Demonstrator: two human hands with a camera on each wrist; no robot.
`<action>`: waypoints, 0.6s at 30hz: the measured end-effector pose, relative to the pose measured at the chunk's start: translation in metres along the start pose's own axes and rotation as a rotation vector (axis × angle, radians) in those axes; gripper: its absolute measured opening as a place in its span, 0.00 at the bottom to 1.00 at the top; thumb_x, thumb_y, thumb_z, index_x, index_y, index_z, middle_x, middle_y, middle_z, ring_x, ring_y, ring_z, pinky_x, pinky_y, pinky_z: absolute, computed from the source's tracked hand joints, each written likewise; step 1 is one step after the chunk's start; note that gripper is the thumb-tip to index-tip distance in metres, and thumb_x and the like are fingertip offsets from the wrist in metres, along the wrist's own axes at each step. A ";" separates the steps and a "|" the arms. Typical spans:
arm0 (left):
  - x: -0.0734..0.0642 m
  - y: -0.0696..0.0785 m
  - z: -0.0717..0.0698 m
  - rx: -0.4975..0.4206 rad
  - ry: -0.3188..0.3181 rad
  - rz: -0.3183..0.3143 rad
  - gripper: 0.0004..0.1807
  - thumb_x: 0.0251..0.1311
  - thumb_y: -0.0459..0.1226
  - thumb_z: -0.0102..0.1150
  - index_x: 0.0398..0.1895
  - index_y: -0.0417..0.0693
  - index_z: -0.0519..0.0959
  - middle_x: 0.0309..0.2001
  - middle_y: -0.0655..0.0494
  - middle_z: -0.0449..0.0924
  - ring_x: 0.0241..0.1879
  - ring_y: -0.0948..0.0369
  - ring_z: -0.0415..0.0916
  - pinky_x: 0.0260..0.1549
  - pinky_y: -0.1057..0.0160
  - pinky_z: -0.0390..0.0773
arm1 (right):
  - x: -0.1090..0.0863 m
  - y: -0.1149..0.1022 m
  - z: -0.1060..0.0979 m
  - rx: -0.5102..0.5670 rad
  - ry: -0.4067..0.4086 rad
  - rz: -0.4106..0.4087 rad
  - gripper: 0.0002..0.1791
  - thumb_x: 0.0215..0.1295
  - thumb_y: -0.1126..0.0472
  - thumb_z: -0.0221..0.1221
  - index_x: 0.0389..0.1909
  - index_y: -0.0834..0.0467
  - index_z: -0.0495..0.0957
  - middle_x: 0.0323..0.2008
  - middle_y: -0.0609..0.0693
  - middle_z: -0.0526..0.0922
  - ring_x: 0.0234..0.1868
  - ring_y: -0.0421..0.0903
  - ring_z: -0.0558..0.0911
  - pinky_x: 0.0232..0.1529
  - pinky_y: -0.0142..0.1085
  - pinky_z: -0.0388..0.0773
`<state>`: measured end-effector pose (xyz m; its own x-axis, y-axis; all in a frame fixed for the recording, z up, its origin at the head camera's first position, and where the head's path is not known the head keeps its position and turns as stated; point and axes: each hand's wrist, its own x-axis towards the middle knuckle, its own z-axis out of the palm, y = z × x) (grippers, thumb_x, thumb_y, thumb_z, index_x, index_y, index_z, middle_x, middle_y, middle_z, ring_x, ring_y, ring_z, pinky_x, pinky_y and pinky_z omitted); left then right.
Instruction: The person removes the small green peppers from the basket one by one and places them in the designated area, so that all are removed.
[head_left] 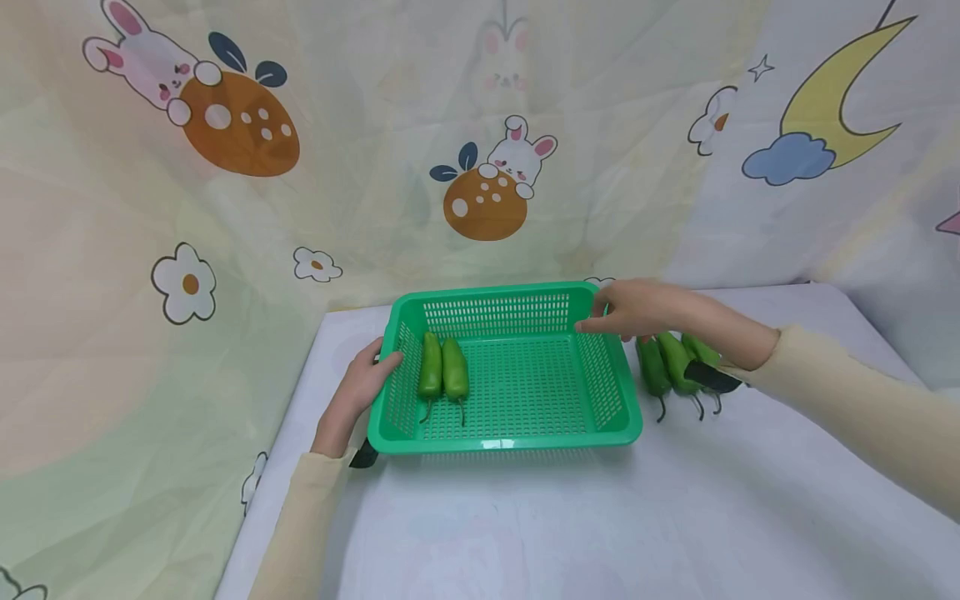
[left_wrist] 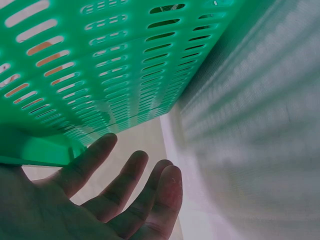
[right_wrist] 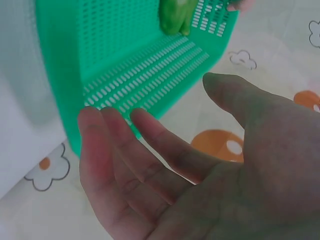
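Note:
A green plastic basket (head_left: 510, 446) with slotted walls stands on the white table. Two long green peppers (head_left: 454, 367) lie side by side at its left end, stems toward the front. My left hand (head_left: 366, 379) grips the basket's left rim, thumb over the edge; in the left wrist view its fingers (left_wrist: 127, 175) spread outside below the rim. Over the basket's back right corner is my right hand (head_left: 637, 307), holding nothing, fingers loosely bent and apart from the thumb in the right wrist view. Beyond the right wall lie green peppers (head_left: 677, 367), partly covered by the right forearm.
A pale printed cloth (head_left: 360, 150) with rabbits and flowers hangs right behind the table and along both sides. The white tabletop (head_left: 495, 525) extends in front of the basket and to its right.

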<state>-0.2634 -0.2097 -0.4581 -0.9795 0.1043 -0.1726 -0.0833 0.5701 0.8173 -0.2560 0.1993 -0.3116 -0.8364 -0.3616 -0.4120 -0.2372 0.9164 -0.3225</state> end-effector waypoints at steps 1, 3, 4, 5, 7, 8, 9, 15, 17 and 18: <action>0.000 0.000 0.000 0.000 -0.003 -0.001 0.30 0.74 0.49 0.44 0.75 0.49 0.62 0.58 0.37 0.76 0.44 0.50 0.84 0.39 0.57 0.86 | 0.001 -0.002 0.001 -0.001 -0.002 -0.002 0.28 0.70 0.38 0.55 0.50 0.61 0.79 0.28 0.53 0.83 0.22 0.46 0.79 0.26 0.36 0.77; 0.000 0.000 0.000 0.002 -0.005 -0.002 0.30 0.74 0.49 0.44 0.76 0.49 0.62 0.59 0.37 0.76 0.44 0.51 0.84 0.40 0.57 0.86 | 0.004 -0.006 0.003 0.005 -0.007 -0.015 0.28 0.70 0.39 0.56 0.50 0.61 0.79 0.27 0.54 0.84 0.22 0.45 0.79 0.26 0.36 0.79; 0.001 0.000 0.000 -0.002 -0.005 -0.005 0.30 0.74 0.49 0.44 0.75 0.50 0.62 0.59 0.38 0.77 0.44 0.51 0.84 0.39 0.57 0.86 | 0.005 -0.008 0.004 0.007 -0.011 -0.021 0.28 0.70 0.39 0.56 0.50 0.61 0.79 0.27 0.55 0.83 0.22 0.45 0.79 0.26 0.35 0.79; 0.001 0.000 0.001 -0.003 -0.006 -0.004 0.30 0.74 0.49 0.44 0.75 0.50 0.62 0.58 0.37 0.77 0.43 0.51 0.84 0.39 0.57 0.86 | 0.006 -0.009 0.006 0.011 -0.015 -0.028 0.27 0.71 0.40 0.56 0.49 0.62 0.79 0.26 0.54 0.83 0.21 0.45 0.79 0.25 0.35 0.79; 0.001 0.000 0.002 -0.007 -0.007 0.000 0.29 0.74 0.49 0.44 0.75 0.50 0.63 0.58 0.37 0.77 0.43 0.52 0.84 0.39 0.57 0.86 | 0.010 -0.012 0.008 0.031 -0.025 -0.036 0.27 0.71 0.41 0.57 0.50 0.63 0.79 0.25 0.54 0.83 0.20 0.45 0.78 0.25 0.35 0.79; 0.001 0.000 0.002 -0.006 -0.005 0.003 0.29 0.74 0.48 0.45 0.74 0.50 0.63 0.57 0.38 0.78 0.42 0.52 0.84 0.38 0.58 0.86 | 0.012 -0.014 0.010 0.039 -0.032 -0.040 0.27 0.71 0.41 0.57 0.51 0.63 0.79 0.25 0.53 0.82 0.20 0.45 0.78 0.25 0.35 0.79; 0.001 0.000 0.003 -0.010 -0.005 0.005 0.29 0.74 0.48 0.44 0.74 0.50 0.64 0.56 0.37 0.78 0.42 0.52 0.84 0.38 0.58 0.86 | 0.014 -0.016 0.011 0.048 -0.039 -0.042 0.27 0.71 0.42 0.57 0.52 0.64 0.79 0.24 0.53 0.81 0.19 0.45 0.77 0.25 0.35 0.79; 0.002 -0.002 0.002 -0.005 -0.005 -0.002 0.30 0.74 0.50 0.44 0.75 0.51 0.63 0.57 0.38 0.78 0.44 0.51 0.84 0.39 0.57 0.86 | 0.033 -0.030 0.021 0.048 -0.067 -0.018 0.25 0.71 0.43 0.57 0.51 0.62 0.79 0.28 0.53 0.82 0.23 0.44 0.79 0.27 0.38 0.82; 0.002 -0.002 0.002 0.003 -0.002 -0.008 0.30 0.74 0.50 0.44 0.75 0.51 0.62 0.58 0.38 0.77 0.45 0.50 0.83 0.39 0.57 0.85 | 0.041 -0.035 0.025 0.046 -0.068 -0.014 0.25 0.71 0.43 0.57 0.50 0.62 0.80 0.31 0.53 0.83 0.26 0.45 0.81 0.29 0.40 0.84; 0.002 -0.003 0.001 0.004 -0.003 -0.010 0.30 0.74 0.50 0.44 0.75 0.51 0.62 0.58 0.38 0.77 0.45 0.50 0.83 0.39 0.57 0.86 | 0.045 -0.038 0.026 0.047 -0.067 -0.012 0.25 0.71 0.43 0.58 0.49 0.62 0.80 0.32 0.53 0.84 0.27 0.45 0.82 0.29 0.39 0.84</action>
<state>-0.2647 -0.2102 -0.4612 -0.9781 0.1007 -0.1820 -0.0921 0.5748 0.8131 -0.2714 0.1436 -0.3403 -0.7982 -0.3847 -0.4635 -0.2222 0.9032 -0.3672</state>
